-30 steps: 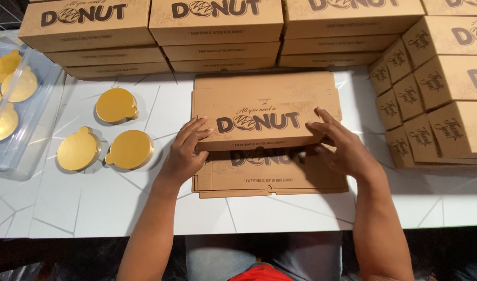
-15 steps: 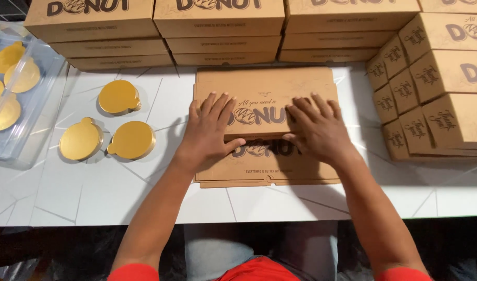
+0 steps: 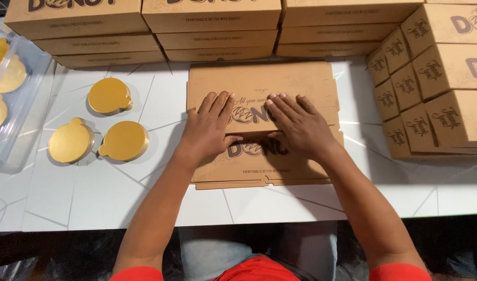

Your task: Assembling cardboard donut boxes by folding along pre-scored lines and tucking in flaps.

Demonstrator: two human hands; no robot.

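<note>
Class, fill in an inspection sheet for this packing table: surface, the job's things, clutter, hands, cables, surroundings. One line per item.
Surface: white table with thin line pattern.
Job's things: flat brown cardboard box lying on another flattened box.
Clutter: three gold round boards left of the boxes; clear plastic tray with more gold boards at the left edge.
Hands: left hand and right hand pressed flat, fingers spread, on the top box.
Cables: nothing seen.
Surroundings: stacks of brown boxes along the back and boxes on the right.
</note>
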